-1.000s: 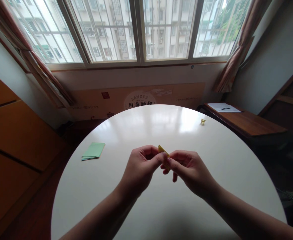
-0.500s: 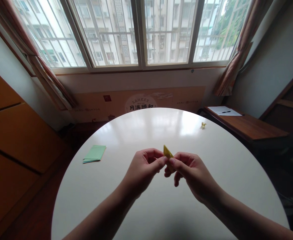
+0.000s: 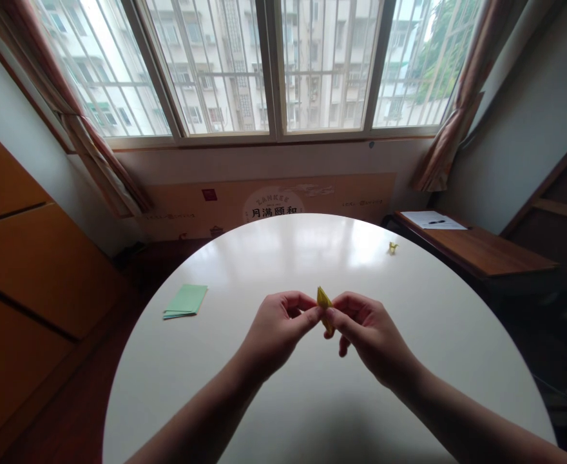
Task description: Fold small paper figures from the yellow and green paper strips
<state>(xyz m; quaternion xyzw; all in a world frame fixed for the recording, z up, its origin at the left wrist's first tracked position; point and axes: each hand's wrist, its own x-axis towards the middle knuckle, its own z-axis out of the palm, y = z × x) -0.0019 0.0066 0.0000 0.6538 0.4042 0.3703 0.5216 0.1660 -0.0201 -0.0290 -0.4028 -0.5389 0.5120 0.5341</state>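
A small folded piece of yellow paper (image 3: 323, 300) is pinched between both my hands above the middle of the round white table (image 3: 245, 386). My left hand (image 3: 276, 328) grips it from the left with thumb and forefinger closed on it. My right hand (image 3: 368, 335) pinches it from the right, fingers curled. Only the paper's pointed top shows above the fingertips; the rest is hidden behind them.
A stack of green paper sheets (image 3: 185, 301) lies at the table's left edge. A tiny yellow folded figure (image 3: 392, 247) stands at the far right of the table. A wooden side desk (image 3: 481, 248) with a white sheet and pen (image 3: 432, 221) is on the right. Orange cabinets line the left.
The yellow paper has turned more upright between my fingers, and my hands have drawn slightly closer together. The view has tilted a little, so everything sits lower in the picture.
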